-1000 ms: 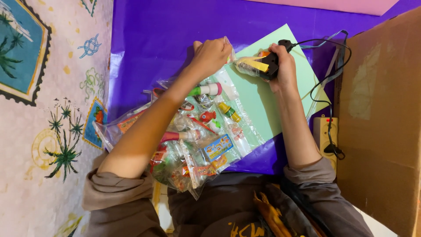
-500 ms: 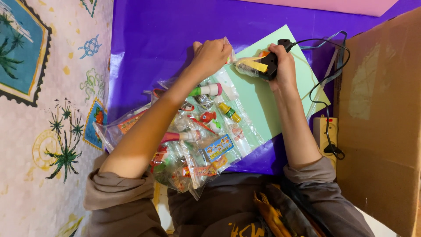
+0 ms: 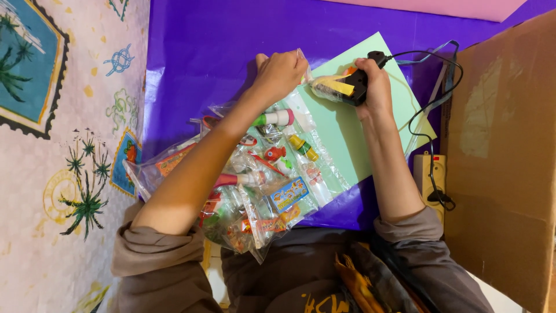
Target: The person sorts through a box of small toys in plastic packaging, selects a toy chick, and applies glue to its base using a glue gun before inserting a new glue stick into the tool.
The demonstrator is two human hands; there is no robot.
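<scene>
- The right hand (image 3: 375, 87) wraps around a black hot-glue gun with a yellow label (image 3: 343, 88); its fingers are curled tight about the grip, and the nozzle points left toward the other hand.
- The left hand (image 3: 280, 72) is closed in a loose fist, its fingers pinching the top edge of a clear plastic packet (image 3: 306, 65) just beside the gun's nozzle.
- Both hands work over a pale green sheet of card (image 3: 370, 124), which lies tilted on a glossy purple sheet (image 3: 208, 52) spread beneath everything.
- A black cord (image 3: 431, 95) runs from the back of the glue gun, loops across the right edge of the green card and goes down to a cream power strip (image 3: 430, 174) near the right forearm.
- Under the left forearm lies a heap of clear plastic bags filled with small colourful toys (image 3: 263, 191); among them show a white and green tube, a small red fish figure and a yellow and green bottle shape.
- The heap overlaps the lower left edge of the green card and reaches down to the person's lap.
- A large brown cardboard box (image 3: 504, 150) stands along the right side, just beside the power strip.
- On the left lies a pale pink patterned cloth with palm trees and stamp-like pictures (image 3: 63, 174), touching the purple sheet's edge.
- Both grey sleeves are pushed up to the elbows.
</scene>
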